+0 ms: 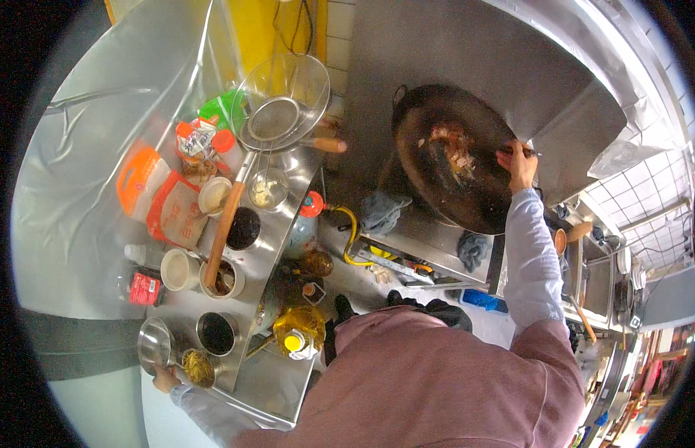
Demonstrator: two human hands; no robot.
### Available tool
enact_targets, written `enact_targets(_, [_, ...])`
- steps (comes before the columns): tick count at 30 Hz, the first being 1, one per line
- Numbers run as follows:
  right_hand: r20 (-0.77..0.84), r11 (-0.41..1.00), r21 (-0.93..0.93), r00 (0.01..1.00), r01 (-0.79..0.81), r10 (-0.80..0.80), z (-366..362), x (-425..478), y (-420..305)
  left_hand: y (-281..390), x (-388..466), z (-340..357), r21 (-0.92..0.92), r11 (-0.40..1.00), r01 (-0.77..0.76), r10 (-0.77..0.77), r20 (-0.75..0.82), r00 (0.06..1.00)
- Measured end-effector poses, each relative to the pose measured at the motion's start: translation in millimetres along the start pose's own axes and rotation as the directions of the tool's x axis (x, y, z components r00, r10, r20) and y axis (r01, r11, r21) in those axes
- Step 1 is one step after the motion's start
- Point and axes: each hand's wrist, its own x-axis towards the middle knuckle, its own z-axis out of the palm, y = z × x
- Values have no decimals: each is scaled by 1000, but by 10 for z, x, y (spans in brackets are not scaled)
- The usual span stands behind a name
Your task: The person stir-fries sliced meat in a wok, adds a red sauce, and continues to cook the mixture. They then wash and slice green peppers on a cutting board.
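My left hand (166, 379) grips the near rim of a steel bowl (155, 340) at the front of the steel side table. Beside that hand stands a metal container of yellowish shreds (198, 368), with a pot of dark liquid (217, 334) behind it. My right hand (520, 163) is at the right rim of a large dark wok (465, 207), fingers curled around something small and dark that I cannot make out. Pieces of pinkish food (459, 159) lie in the middle of the wok, which looks tilted.
Strainers (274, 117) with wooden handles lie across containers on the side table (280, 224). Seasoning bags (177, 207) stand along its left side. Below are an oil jug (297, 333) and a gas cylinder with a yellow hose (353, 235). Grey cloths (473, 249) lie by the stove.
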Motion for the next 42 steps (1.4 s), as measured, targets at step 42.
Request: enact_targets(42, [385,1000,-5,923,-17,18,-422,309,28,-1957,-6169,3334,41,793,-608,-138,984,-113])
